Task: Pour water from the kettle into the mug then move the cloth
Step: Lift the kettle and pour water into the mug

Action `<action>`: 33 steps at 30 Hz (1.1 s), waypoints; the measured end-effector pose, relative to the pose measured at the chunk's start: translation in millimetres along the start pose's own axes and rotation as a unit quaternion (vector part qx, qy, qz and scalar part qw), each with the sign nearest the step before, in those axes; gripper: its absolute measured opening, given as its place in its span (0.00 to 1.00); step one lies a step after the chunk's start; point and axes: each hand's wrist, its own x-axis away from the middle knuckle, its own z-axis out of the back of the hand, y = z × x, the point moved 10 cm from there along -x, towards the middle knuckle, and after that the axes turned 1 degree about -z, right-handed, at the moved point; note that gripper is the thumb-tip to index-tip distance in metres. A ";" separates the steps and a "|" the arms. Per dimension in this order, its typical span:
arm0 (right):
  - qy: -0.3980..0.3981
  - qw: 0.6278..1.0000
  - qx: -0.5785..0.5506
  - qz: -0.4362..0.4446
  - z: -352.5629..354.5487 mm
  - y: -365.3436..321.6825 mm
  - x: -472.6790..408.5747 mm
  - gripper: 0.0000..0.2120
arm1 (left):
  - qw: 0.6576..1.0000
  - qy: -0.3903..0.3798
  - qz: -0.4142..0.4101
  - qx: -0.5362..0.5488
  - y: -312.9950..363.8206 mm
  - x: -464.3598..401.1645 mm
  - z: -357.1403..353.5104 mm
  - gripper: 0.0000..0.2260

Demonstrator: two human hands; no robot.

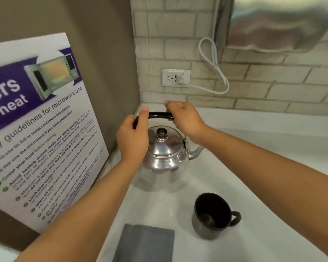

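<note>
A shiny metal kettle (pixel 164 159) with a black lid knob stands on the white counter (pixel 254 186) in the back corner, spout pointing right. Its black arched handle (pixel 160 115) is gripped at both ends: my left hand (pixel 133 138) closes on the left end, my right hand (pixel 186 120) on the right end. A dark mug (pixel 213 216) stands upright in front of the kettle to the right, its handle facing right, and looks empty. A folded grey cloth (pixel 145 244) lies flat at the counter's near edge, left of the mug.
A brown side wall with a microwave safety poster (pixel 40 129) borders the counter on the left. The brick-tile back wall holds a socket (pixel 175 77) with a white cord (pixel 214 63) looping up toward a steel appliance (pixel 282 21) overhead.
</note>
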 end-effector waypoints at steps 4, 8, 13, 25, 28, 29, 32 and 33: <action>0.003 1.000 -0.002 0.012 0.1 -20.6 24.3 0.20 | 0.992 0.014 0.068 0.104 4.7 10.3 8.5 0.21; -0.003 0.999 0.017 0.037 6.7 -30.3 59.7 0.18 | 0.989 0.008 0.089 0.116 10.5 21.9 23.1 0.23; 0.110 0.993 0.002 0.035 64.5 -1.8 122.0 0.13 | 0.990 -0.005 0.081 0.118 19.3 39.0 42.0 0.23; 0.245 0.948 -0.036 -0.199 93.9 177.0 245.0 0.16 | 0.996 -0.048 0.042 0.056 32.0 59.2 60.6 0.23; 0.224 0.954 -0.039 -0.194 86.4 179.0 237.6 0.14 | 0.997 -0.049 0.043 0.048 32.9 62.5 56.3 0.22; 0.215 0.958 -0.037 -0.186 84.7 178.5 234.9 0.13 | 0.997 -0.050 0.042 0.043 33.6 63.1 54.2 0.22; 0.196 0.967 -0.017 -0.164 83.0 177.0 228.9 0.10 | 0.998 -0.054 0.025 0.017 38.9 63.4 46.2 0.21; 0.196 0.968 -0.013 -0.157 83.1 177.0 227.5 0.10 | 0.998 -0.055 0.017 0.007 41.3 63.2 43.1 0.20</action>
